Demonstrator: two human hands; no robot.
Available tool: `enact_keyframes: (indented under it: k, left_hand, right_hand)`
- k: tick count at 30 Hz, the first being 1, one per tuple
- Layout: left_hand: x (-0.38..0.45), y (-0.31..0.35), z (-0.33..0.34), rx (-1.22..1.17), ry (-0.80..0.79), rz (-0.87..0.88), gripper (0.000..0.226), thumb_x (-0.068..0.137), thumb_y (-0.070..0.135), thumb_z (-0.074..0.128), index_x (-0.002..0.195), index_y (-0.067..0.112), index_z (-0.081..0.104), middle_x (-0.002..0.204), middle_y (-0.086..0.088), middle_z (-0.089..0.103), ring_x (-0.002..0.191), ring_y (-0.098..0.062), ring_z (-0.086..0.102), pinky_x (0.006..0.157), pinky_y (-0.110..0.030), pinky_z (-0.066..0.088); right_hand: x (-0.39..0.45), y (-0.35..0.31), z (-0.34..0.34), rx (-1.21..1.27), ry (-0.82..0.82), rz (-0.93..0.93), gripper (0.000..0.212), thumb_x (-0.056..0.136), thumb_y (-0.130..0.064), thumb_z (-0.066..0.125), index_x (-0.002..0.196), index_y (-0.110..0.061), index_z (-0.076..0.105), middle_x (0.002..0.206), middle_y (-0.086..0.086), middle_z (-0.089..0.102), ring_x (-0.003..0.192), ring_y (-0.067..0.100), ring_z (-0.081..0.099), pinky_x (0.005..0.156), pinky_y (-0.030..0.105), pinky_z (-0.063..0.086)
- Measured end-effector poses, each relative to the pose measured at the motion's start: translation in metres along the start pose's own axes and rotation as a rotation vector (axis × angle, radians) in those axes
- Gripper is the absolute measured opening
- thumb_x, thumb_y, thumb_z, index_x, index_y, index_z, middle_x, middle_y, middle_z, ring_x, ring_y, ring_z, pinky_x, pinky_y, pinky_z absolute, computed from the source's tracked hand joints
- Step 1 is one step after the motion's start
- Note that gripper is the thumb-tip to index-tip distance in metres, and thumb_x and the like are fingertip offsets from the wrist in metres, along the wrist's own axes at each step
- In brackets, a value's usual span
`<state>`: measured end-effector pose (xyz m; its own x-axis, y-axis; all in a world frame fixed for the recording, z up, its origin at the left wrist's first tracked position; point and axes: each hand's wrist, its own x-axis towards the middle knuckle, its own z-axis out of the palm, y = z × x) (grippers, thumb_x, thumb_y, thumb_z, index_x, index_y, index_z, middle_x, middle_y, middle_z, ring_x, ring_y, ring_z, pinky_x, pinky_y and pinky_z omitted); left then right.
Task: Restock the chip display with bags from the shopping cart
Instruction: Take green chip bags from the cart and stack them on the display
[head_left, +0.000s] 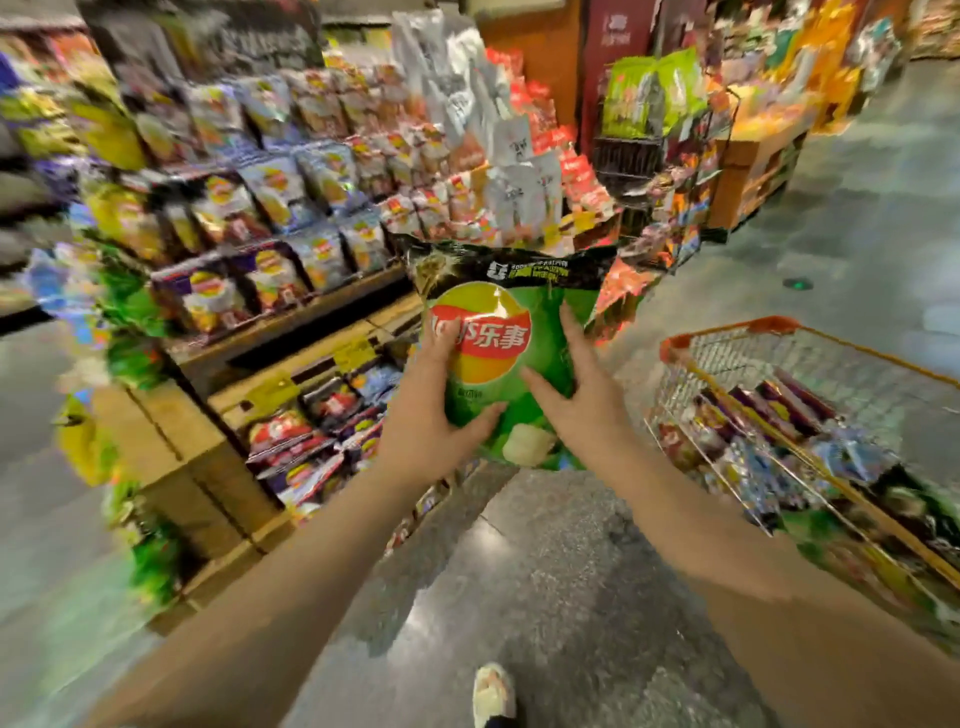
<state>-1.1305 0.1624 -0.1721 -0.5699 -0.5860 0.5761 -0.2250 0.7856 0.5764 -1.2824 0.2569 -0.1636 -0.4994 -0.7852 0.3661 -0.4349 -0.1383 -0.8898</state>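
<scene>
A green chip bag (506, 332) with a red and yellow logo and a black top band is held upright in front of me, between the display and the cart. My left hand (431, 415) grips its left edge, with the thumb across the lower front. My right hand (582, 384) presses on the bag's right side with straight fingers spread over the front. The chip display (270, 249), tiered wooden shelves full of bags, stands to the left. The shopping cart (810, 415), wire with an orange rim, holds several bags at the right.
A lower wooden shelf (291, 384) of the display holds red and dark bags. More snack racks (644, 130) stand behind the cart. Grey polished floor (545, 571) lies under my arms, and my shoe (493, 696) shows at the bottom edge.
</scene>
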Motion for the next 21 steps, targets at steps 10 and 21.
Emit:
enact_keyframes:
  k: [10,21]
  left_hand:
    - [-0.113,-0.009,-0.129,0.162,0.136,-0.227,0.091,0.079,0.044,0.073,0.147,0.040,0.013,0.156,0.004,0.021,0.141,-0.016,0.027,0.112,-0.046,0.035]
    - [-0.195,-0.090,-0.290,0.261,0.236,-0.352,0.092,0.073,0.052,0.071,0.142,0.052,0.010,0.156,0.004,0.024,0.141,-0.013,0.028,0.112,-0.044,0.034]
  right_hand:
    - [-0.065,-0.079,0.111,0.011,-0.308,-0.022,0.079,0.091,-0.034,0.060,0.149,-0.044,0.006,0.131,-0.018,0.036,0.112,0.002,0.043,0.098,0.033,0.046]
    - [-0.101,-0.149,0.297,0.067,-0.498,-0.029,0.088,0.088,-0.036,0.064,0.148,-0.045,0.000,0.128,-0.019,0.041,0.111,0.005,0.050,0.096,0.034,0.049]
